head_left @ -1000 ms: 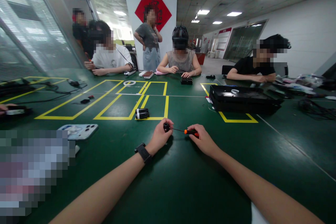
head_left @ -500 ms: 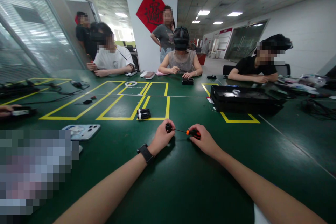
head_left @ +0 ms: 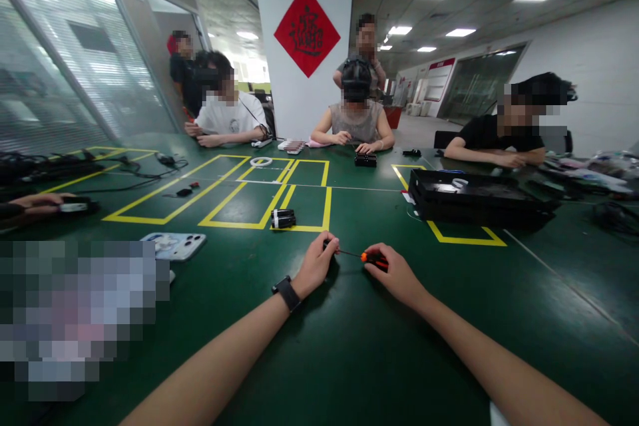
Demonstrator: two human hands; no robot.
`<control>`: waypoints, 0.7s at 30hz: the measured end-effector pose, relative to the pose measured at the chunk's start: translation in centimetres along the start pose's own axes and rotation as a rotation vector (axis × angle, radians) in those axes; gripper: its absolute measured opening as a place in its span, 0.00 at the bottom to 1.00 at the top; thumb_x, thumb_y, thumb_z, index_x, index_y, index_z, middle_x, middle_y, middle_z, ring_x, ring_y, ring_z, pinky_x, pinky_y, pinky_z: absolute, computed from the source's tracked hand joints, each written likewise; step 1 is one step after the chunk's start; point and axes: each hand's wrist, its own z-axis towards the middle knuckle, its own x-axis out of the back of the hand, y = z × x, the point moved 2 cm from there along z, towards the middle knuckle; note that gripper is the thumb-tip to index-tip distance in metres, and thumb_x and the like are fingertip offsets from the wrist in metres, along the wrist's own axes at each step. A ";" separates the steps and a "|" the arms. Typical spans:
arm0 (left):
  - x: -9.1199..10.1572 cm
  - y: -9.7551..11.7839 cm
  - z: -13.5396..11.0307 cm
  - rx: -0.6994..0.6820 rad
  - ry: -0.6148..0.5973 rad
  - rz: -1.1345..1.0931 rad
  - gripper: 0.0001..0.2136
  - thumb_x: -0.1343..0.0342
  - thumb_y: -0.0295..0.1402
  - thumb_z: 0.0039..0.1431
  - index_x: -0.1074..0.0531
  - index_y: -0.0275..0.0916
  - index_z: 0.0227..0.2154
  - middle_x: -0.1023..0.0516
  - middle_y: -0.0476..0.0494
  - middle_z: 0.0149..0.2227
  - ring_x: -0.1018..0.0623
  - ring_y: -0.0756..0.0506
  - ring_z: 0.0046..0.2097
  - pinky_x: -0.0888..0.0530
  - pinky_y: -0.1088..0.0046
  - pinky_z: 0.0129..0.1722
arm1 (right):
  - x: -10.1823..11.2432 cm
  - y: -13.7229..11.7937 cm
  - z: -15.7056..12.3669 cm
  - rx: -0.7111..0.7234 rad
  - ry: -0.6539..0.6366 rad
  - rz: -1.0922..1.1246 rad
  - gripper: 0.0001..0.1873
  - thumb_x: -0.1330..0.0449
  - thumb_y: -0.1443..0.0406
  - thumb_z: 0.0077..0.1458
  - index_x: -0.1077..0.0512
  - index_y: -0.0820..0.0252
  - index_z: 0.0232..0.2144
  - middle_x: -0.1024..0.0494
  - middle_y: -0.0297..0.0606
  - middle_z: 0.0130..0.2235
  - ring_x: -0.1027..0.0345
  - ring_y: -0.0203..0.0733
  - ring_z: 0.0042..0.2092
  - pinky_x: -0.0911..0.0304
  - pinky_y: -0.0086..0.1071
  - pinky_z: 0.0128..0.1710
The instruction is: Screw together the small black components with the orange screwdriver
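Note:
My right hand (head_left: 394, 271) is closed round the black and orange handle of a screwdriver (head_left: 375, 259). Its thin shaft points left, toward my left hand (head_left: 318, 261). Between the fingers of that hand is a small black part (head_left: 328, 246), mostly hidden by them. The shaft's tip reaches this part or the fingertips; which one, I cannot tell. Both hands are just above the green table (head_left: 329, 359). Beyond my left hand, a pair of black cylinders (head_left: 283, 218) with white bands lies at a yellow tape outline.
A black tray (head_left: 479, 203) with a white ring in it stands at the right. A phone (head_left: 174, 246) lies at the left, near a blurred-out patch. At the far left a co-worker's hand (head_left: 42, 202) touches a black device. Several people are across the table; cables lie at both sides.
The view has shifted, so the scene sits further right. My left hand has turned, and the black part shows less than before. The screwdriver stays in my right hand.

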 end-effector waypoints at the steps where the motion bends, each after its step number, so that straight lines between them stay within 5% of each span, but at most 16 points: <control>1: 0.0 0.0 0.0 -0.006 -0.006 -0.004 0.12 0.57 0.38 0.59 0.36 0.37 0.26 0.33 0.50 0.27 0.31 0.50 0.32 0.36 0.75 0.35 | 0.0 0.1 0.1 0.004 0.000 -0.003 0.10 0.47 0.64 0.54 0.32 0.58 0.40 0.30 0.38 0.40 0.37 0.40 0.42 0.41 0.36 0.45; 5: 0.4 0.2 0.1 -0.010 -0.047 -0.037 0.11 0.58 0.38 0.59 0.36 0.37 0.27 0.32 0.49 0.28 0.31 0.50 0.33 0.36 0.75 0.36 | 0.0 0.1 0.3 0.058 -0.024 -0.031 0.13 0.54 0.65 0.58 0.29 0.59 0.35 0.29 0.39 0.38 0.37 0.40 0.42 0.43 0.37 0.46; 12: 1.3 0.0 0.1 0.116 -0.155 -0.100 0.12 0.60 0.38 0.59 0.35 0.38 0.28 0.32 0.50 0.28 0.34 0.50 0.29 0.38 0.77 0.26 | -0.1 -0.3 0.2 0.013 -0.020 0.015 0.10 0.47 0.65 0.54 0.32 0.57 0.40 0.30 0.38 0.41 0.37 0.40 0.43 0.41 0.35 0.45; 21: 1.0 0.0 0.4 0.115 -0.130 -0.101 0.14 0.61 0.38 0.59 0.34 0.37 0.28 0.31 0.48 0.28 0.33 0.49 0.30 0.37 0.75 0.29 | 0.0 -0.1 0.2 0.019 0.014 -0.008 0.08 0.49 0.66 0.55 0.31 0.59 0.36 0.30 0.38 0.39 0.36 0.40 0.42 0.42 0.36 0.44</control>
